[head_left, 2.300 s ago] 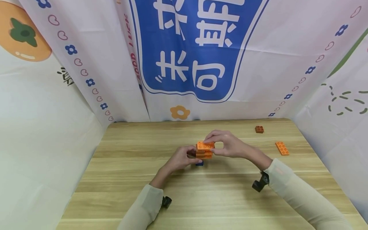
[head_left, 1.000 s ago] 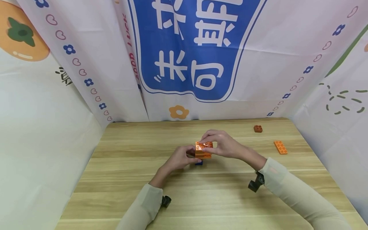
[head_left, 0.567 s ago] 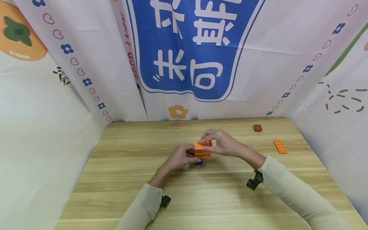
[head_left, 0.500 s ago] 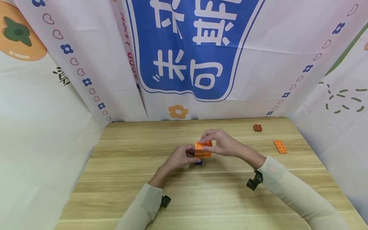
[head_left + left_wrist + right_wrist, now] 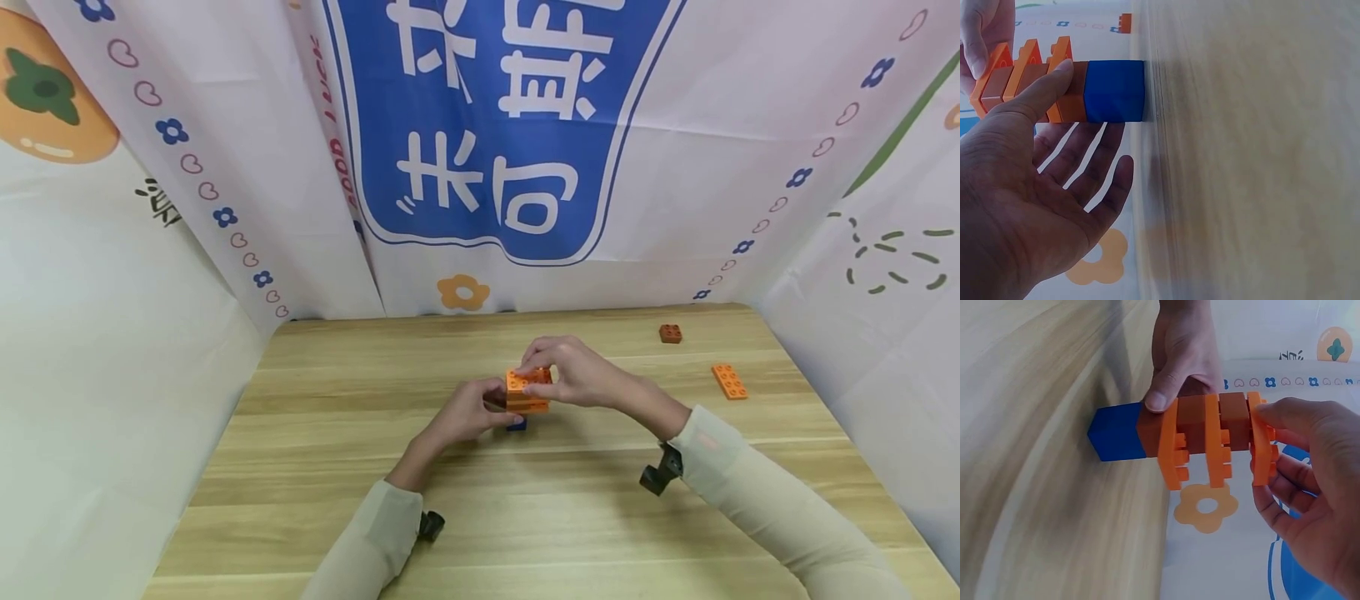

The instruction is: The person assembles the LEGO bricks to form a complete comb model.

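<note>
A tower of toy building bricks stands upright on the table, with a blue brick [image 5: 1116, 430] at its foot. Above that, brown bricks [image 5: 1192, 419] alternate with thin orange plates [image 5: 1214, 437], whose studded ends jut out to one side. My left hand [image 5: 467, 412] grips the lower part of the tower, its thumb lying on the lowest brown brick in both wrist views. With thumb and fingers, my right hand [image 5: 581, 375] pinches the topmost orange plate [image 5: 1261, 440], which sits against the upper brown brick. In the head view my fingers cover part of that plate.
Off to the right on the wooden table [image 5: 480, 517] lie a loose orange plate [image 5: 729, 382] and, farther back, a small brown brick [image 5: 671, 333]. Printed cloth [image 5: 675, 208] hangs behind the table and along its sides.
The top orange plate, at first raised with a gap below it, has come down and left onto the tower along with my right hand. My left hand keeps its grip.
</note>
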`<state>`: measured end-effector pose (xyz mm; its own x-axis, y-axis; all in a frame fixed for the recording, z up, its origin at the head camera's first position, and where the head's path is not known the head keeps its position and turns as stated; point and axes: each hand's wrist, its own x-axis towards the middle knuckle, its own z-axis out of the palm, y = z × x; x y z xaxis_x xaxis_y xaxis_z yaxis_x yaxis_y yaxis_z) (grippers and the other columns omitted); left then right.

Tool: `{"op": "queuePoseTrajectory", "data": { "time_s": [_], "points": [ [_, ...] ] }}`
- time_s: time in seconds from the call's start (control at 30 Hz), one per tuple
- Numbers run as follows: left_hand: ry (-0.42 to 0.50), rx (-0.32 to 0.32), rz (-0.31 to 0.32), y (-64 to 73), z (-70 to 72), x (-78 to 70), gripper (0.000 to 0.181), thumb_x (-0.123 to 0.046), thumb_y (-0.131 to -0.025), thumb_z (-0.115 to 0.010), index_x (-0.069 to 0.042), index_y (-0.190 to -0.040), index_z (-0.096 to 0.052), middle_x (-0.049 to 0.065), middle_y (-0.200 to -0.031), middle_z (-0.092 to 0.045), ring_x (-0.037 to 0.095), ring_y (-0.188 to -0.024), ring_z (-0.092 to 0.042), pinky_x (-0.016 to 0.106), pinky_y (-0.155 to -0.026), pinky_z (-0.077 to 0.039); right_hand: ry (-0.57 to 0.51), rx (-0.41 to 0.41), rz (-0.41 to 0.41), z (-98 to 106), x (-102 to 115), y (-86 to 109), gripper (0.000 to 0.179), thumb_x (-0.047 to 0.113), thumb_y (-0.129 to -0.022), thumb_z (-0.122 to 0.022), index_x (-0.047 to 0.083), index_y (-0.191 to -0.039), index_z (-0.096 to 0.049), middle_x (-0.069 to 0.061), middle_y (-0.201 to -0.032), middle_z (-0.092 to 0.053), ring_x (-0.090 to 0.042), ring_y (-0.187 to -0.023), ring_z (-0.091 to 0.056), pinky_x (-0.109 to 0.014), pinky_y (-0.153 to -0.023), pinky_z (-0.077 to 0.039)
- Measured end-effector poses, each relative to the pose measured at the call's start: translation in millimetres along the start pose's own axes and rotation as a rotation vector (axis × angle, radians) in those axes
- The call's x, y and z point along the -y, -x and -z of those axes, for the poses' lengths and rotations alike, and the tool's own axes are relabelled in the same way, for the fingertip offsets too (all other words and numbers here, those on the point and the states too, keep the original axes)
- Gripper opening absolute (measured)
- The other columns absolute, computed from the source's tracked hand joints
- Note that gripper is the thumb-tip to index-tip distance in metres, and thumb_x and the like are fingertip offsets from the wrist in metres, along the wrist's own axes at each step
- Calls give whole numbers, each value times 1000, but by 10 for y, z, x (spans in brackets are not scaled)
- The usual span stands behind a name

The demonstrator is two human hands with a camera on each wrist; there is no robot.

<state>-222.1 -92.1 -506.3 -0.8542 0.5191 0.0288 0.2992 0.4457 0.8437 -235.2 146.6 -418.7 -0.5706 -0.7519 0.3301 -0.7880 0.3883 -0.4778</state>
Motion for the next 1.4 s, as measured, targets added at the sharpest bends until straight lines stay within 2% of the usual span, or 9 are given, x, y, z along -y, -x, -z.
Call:
{"op": "queuePoseTrajectory", "data": {
  "time_s": [0.3, 0.53, 0.7, 1.0, 1.4],
  "points": [
    [1, 2, 4, 6, 12, 23, 27, -19, -92, -86, -11, -115, -74, 2, -111, -77, 14, -99, -73, 29, -86, -62, 3, -60, 26, -46, -23, 50, 23, 16, -92, -85, 6, -113, -81, -6, -110, -76, -18, -99, -72, -33, -81, -62],
    [5, 1, -18, 12, 3, 9, 29, -20, -91, -87, -9, -114, -75, 2, -109, -77, 15, -99, -73, 31, -86, -62, 0, -92, 17, 10, -80, 119, 30, 21, -94, -83, 6, -121, -79, -7, -119, -76, -23, -112, -72, -43, -94, -61],
    [-4, -9, -10, 8, -6, 3, 28, -21, -90, -89, -10, -112, -75, 1, -108, -77, 14, -98, -72, 31, -86, -62, 12, -117, 13, 73, -180, 184, 31, 19, -95, -82, 9, -124, -77, -6, -123, -76, -24, -115, -71, -46, -98, -60],
    [-12, -20, 22, -2, -6, 8, 26, -20, -89, -89, -11, -108, -74, 1, -108, -76, 14, -98, -71, 32, -88, -62, 25, -83, -37, 202, -343, 302, 33, 21, -96, -81, 8, -126, -76, -9, -129, -74, -28, -120, -70, -50, -103, -57],
    [-11, -20, 35, 12, 0, 2, 29, -21, -88, -90, -10, -111, -74, 0, -107, -76, 14, -98, -71, 28, -86, -61, 50, -64, -113, 349, -605, 523, 35, 21, -95, -82, 11, -128, -76, -7, -130, -74, -28, -121, -69, -52, -102, -57]
  ]
}}
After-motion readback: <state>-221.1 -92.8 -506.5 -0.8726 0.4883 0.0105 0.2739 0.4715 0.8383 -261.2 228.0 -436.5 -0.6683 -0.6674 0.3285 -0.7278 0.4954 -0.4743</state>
